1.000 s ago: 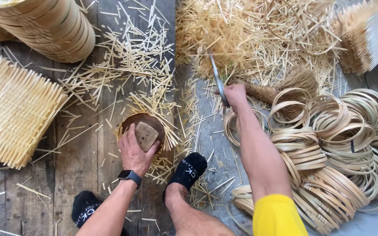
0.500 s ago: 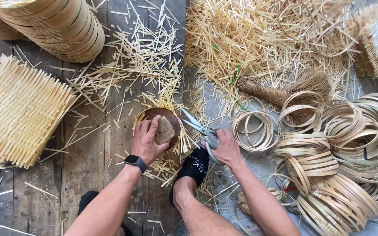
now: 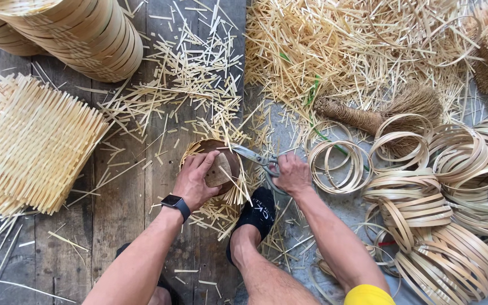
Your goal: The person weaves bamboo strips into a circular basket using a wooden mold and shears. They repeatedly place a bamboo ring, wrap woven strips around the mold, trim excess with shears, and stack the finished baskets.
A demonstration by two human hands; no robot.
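My left hand (image 3: 196,181), with a dark watch on its wrist, presses a small wooden block (image 3: 219,171) down on a round brown mould wrapped in woven bamboo (image 3: 218,152). Strip ends stick out around the mould's rim. My right hand (image 3: 292,174) grips the handles of metal scissors (image 3: 251,154). Their blades point left and lie against the strip ends on the mould's right side. My foot in a black sock (image 3: 256,212) rests just below the mould.
A stack of flat woven bamboo mats (image 3: 26,144) lies at the left, and stacked round baskets (image 3: 80,34) at the top left. Bamboo rings (image 3: 453,186) are piled at the right, beside a small brush broom (image 3: 379,113). Cut strips litter the wooden floor (image 3: 114,231).
My right hand reached far forward for the scissors a second ago, then brought them back to the mould. The blades now sit at its right rim. My left hand stayed on the block.
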